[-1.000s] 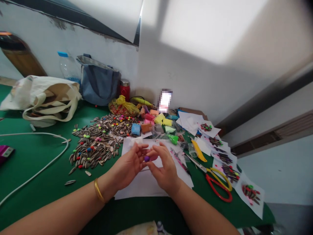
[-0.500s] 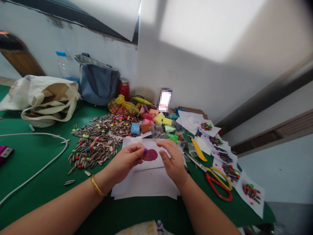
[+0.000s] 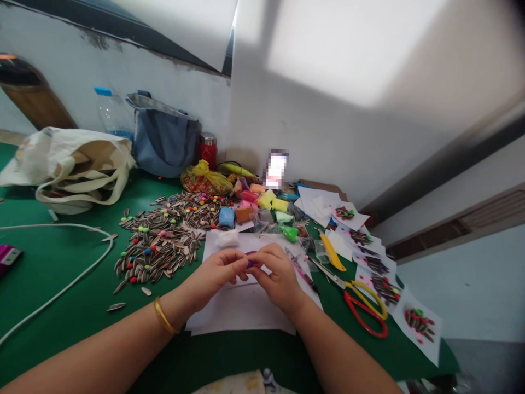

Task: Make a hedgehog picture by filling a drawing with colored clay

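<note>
Between the fingertips of both hands is a small purple lump of modelling clay (image 3: pixel 250 264). My left hand (image 3: pixel 217 276), with a gold bangle at the wrist, pinches it from the left. My right hand (image 3: pixel 279 276) is closed on it from the right, thumb and forefinger meeting the left fingertips. Both hands are above white paper sheets (image 3: pixel 258 312). A dark magenta clay disc on the top sheet is mostly hidden behind my fingers. A white clay lump (image 3: pixel 227 237) lies on the paper beyond my left hand.
Left of the paper spreads a pile of sunflower seeds (image 3: pixel 164 249) mixed with coloured ones. Red-and-yellow scissors (image 3: pixel 365 306) and a yellow cutter (image 3: pixel 333 253) lie right. Behind are clay blocks (image 3: pixel 244 213), a phone (image 3: pixel 276 168) and bags (image 3: pixel 166 137). Seed-decorated cards (image 3: pixel 420 325) line the right edge.
My right hand has moved left and down from beside the magenta disc and closed on the purple clay. Both hands now meet, covering most of the disc.
</note>
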The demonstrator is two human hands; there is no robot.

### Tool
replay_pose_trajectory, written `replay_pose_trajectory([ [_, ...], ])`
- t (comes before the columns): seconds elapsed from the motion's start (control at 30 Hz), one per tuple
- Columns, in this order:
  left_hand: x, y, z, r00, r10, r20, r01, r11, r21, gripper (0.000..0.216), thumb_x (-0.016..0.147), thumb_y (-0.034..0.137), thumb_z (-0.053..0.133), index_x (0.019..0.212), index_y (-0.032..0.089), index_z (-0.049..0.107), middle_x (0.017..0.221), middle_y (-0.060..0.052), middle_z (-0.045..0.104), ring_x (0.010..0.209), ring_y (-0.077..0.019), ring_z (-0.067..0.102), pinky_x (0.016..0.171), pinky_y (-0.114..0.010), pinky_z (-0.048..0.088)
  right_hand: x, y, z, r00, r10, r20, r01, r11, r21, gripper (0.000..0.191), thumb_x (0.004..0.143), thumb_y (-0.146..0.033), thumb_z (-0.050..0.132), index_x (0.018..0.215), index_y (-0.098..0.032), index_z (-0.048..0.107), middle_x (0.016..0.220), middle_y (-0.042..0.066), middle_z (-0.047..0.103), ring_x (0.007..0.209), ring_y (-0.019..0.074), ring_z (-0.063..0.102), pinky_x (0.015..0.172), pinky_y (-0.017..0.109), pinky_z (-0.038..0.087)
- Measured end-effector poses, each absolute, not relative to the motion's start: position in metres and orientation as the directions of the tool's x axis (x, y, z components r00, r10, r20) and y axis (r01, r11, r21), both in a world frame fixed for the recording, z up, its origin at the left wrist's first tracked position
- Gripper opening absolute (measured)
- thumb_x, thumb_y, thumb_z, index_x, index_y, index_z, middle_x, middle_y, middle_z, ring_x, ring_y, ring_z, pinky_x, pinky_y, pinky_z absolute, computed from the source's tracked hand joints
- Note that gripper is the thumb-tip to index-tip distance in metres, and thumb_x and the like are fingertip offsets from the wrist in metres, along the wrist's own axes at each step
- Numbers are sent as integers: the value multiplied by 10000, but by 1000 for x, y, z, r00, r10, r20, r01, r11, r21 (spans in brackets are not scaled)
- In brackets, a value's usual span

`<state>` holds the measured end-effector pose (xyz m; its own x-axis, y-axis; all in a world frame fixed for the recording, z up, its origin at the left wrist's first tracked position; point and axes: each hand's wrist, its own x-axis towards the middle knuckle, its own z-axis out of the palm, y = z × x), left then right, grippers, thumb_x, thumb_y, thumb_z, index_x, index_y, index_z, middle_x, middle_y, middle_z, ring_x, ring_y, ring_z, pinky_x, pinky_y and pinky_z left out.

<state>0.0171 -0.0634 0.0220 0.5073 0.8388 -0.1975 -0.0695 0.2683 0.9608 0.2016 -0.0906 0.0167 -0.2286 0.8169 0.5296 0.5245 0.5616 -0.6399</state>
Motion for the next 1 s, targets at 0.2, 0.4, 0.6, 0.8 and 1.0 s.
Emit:
replay_pose_trajectory([
  [0.2,12,-54,22,429,895,-123,-53,160,986,289,772,458,753,826,179,700,745,-23,668,669,-151,566,638,-267,419,223,-77,12,-253,843,475,604,521,-603,336,921,-364,631,1217,-208,645,1049,83,705,979,215,640,885,368,511],
  [0.4,6,-37,21,167,976,-142,-242,180,953,376,720,497,791,832,167,649,764,-29,685,696,-147,620,654,-254,455,244,-68,7,-154,964,216,937,212,-278,306,924,-226,543,1182,-153,690,1093,142,733,1020,301,672,886,437,531],
  [0.6,7,-35,12,175,971,-160,-302,208,930,404,684,419,842,939,172,649,841,-28,705,771,-148,651,746,-275,491,233,-71,4,-281,945,168,920,315,-235,455,877,-99,488,1315,-125,611,1205,156,696,1116,279,645,980,429,513],
  [0.8,7,-37,6,214,963,-165,-274,221,936,453,672,375,857,1033,173,673,937,-58,717,829,-179,671,798,-313,499,228,-69,-2,-426,894,137,796,442,-413,664,794,-28,444,1443,-164,476,1428,103,557,1312,219,520,1128,415,412],
  [1.0,10,-41,12,273,943,-190,-187,245,951,384,663,418,850,926,164,731,854,-56,722,751,-178,644,719,-302,494,227,-68,0,-343,853,394,691,513,-508,533,868,-73,453,1368,-229,552,1331,89,622,1252,215,550,1079,441,446],
])
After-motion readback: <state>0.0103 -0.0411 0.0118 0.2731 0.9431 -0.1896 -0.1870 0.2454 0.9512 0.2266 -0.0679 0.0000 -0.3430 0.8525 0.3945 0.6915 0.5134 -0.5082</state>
